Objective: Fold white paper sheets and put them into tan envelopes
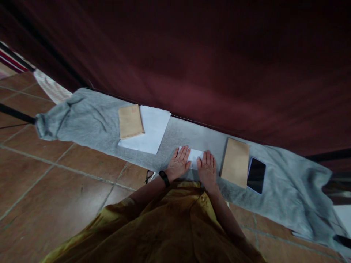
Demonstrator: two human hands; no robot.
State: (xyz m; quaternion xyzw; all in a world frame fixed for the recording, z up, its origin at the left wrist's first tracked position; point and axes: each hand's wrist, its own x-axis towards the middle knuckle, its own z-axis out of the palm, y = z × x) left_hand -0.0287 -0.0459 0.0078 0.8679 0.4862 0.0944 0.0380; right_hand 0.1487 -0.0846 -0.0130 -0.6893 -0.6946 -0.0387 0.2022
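The grey cloth over the table [189, 133] looks soft, so the step calls for light, even pressure worked outward, lest anything crease or skid. A brown sheet [235, 162] lies just beside the right hand [207, 170]. That hand and the left hand [177, 165] rest palms down, open, clamped on nothing. The small white paper [194, 157] lies between them, its ends under their fingers.

Dim light here, the dark red curtain [192, 65] sinking almost to black along the top; a pale sheen sits on the floor tiles [71, 197] at lower left. Details look soft, and straight lines slant toward the wide edges.
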